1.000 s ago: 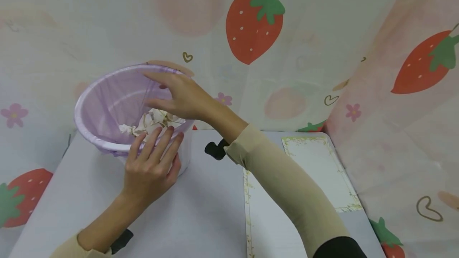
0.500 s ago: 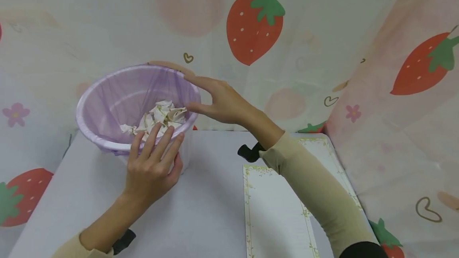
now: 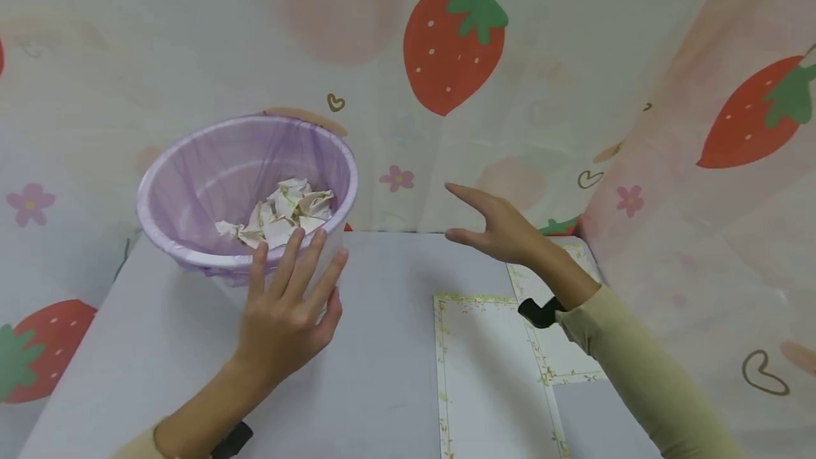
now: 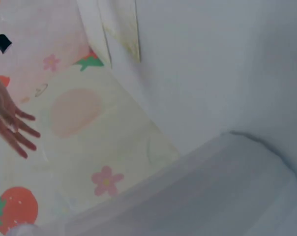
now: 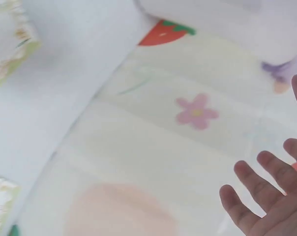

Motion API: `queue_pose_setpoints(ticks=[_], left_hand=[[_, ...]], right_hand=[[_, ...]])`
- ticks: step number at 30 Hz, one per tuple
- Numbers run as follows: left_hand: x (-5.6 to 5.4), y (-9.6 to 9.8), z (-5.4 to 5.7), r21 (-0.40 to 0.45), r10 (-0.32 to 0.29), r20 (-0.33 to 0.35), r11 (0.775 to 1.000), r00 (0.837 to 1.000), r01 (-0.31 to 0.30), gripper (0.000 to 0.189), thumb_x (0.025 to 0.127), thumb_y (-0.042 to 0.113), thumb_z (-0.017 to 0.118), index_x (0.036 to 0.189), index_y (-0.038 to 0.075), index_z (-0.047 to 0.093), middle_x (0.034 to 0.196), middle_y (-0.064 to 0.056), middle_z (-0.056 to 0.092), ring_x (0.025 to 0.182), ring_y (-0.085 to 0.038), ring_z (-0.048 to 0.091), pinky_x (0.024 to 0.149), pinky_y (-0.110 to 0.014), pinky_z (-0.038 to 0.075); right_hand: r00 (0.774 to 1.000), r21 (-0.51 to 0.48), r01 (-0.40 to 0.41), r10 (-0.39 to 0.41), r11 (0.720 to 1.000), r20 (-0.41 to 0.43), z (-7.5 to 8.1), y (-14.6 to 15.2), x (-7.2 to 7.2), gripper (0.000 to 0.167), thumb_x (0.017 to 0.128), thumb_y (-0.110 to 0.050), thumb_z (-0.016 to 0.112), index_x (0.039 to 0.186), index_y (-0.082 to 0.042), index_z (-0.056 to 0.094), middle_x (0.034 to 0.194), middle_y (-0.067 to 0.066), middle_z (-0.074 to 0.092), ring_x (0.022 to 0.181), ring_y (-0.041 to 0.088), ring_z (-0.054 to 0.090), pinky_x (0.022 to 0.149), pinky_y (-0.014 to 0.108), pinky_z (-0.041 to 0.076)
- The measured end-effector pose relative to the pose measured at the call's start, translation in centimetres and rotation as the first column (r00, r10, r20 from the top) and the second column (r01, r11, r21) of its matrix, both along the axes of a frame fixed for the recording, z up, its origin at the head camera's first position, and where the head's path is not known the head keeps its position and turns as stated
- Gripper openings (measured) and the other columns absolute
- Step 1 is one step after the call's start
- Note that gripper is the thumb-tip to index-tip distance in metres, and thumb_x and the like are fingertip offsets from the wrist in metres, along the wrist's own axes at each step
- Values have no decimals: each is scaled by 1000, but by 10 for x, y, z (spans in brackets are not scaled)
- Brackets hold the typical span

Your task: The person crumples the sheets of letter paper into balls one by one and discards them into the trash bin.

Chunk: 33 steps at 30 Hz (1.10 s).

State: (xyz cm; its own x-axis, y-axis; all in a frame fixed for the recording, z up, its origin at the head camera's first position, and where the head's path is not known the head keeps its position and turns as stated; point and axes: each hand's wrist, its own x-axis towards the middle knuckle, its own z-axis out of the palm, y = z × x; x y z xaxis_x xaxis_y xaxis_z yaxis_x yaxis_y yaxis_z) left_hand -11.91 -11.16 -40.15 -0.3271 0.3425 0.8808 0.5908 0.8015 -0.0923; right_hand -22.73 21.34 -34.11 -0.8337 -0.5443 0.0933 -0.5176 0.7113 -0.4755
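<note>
A white bin (image 3: pixel 146 207) lined with a thin purple bag (image 3: pixel 191 183) stands at the left of the table in the head view. Several crumpled pieces of patterned paper (image 3: pixel 287 211) lie inside it. My left hand (image 3: pixel 287 303) is at the bin's near side, fingers spread and straight, the tips by the rim; whether they touch it I cannot tell. My right hand (image 3: pixel 503 225) hangs in the air right of the bin, thumb and fingers apart and holding nothing. The right wrist view shows those spread fingers (image 5: pixel 259 189) against the backdrop.
Flat sheets of paper with a floral border lie on the table's right side, one nearer sheet (image 3: pixel 491 374) and one farther sheet (image 3: pixel 567 346) partly under the right arm. A strawberry-print cloth (image 3: pixel 395 55) hangs behind the white table (image 3: pixel 382 374).
My right hand has moved from over the bin out to the right, exposing the crumpled paper inside. My left hand has shifted slightly right along the near side of the bin.
</note>
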Motion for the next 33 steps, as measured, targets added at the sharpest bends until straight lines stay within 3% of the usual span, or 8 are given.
queue_pose_setpoints(ticks=[4,7,13,16,22,24,27,33], left_hand=[[-1,12,-11,-59,-82,24,995,996,84,42,93,18,49,130,7,65,142,-18,54,130,-39,51,104,-63,36],[-3,20,-26,-116,-146,146,980,978,163,44,94,20,50,134,7,62,145,-19,51,134,-38,47,106,-60,38],[-14,32,-63,-137,-164,456,958,875,250,59,88,27,71,142,10,55,149,-19,46,136,-38,44,105,-57,41],[-20,37,-76,-41,-161,649,969,744,245,66,87,30,76,146,12,52,152,-18,44,137,-37,44,103,-57,44],[-36,44,-89,322,-334,897,942,288,89,73,91,34,73,153,16,40,158,-12,35,144,-33,34,109,-55,37],[-42,45,-94,432,-428,886,902,178,16,76,91,32,74,155,16,36,159,-10,33,146,-32,30,111,-53,35],[-48,44,-101,534,-529,846,840,73,-95,81,89,32,76,157,22,32,161,-7,30,146,-31,30,109,-51,37],[-53,44,-115,608,-629,777,760,-25,-229,82,88,28,77,157,24,32,159,-17,32,144,-37,33,110,-54,36]], right_hand=[[998,26,41,-42,999,43,-21,30,8,85,91,-41,72,159,-19,26,161,4,29,147,27,28,115,53,29],[996,47,60,-63,997,68,-42,50,15,88,90,-41,73,159,-19,24,163,6,26,147,31,27,114,56,29],[978,32,129,-132,991,161,-94,85,30,94,88,-42,75,160,-21,19,163,11,23,145,40,29,110,63,31],[966,22,165,-166,986,200,-119,98,37,96,86,-40,78,160,-21,20,162,12,26,144,41,30,109,64,31],[944,11,201,-197,980,266,-158,114,52,96,84,-33,81,159,-21,23,160,14,30,143,42,32,108,64,32],[940,23,203,-201,979,275,-167,117,56,97,83,-32,82,159,-20,23,160,15,30,141,44,33,107,65,33],[933,39,221,-223,974,282,-178,119,60,99,81,-35,83,159,-19,24,159,17,31,140,45,35,107,65,34],[930,61,243,-250,968,270,-198,121,65,103,75,-40,86,158,-16,29,151,17,45,136,44,41,106,64,35]])
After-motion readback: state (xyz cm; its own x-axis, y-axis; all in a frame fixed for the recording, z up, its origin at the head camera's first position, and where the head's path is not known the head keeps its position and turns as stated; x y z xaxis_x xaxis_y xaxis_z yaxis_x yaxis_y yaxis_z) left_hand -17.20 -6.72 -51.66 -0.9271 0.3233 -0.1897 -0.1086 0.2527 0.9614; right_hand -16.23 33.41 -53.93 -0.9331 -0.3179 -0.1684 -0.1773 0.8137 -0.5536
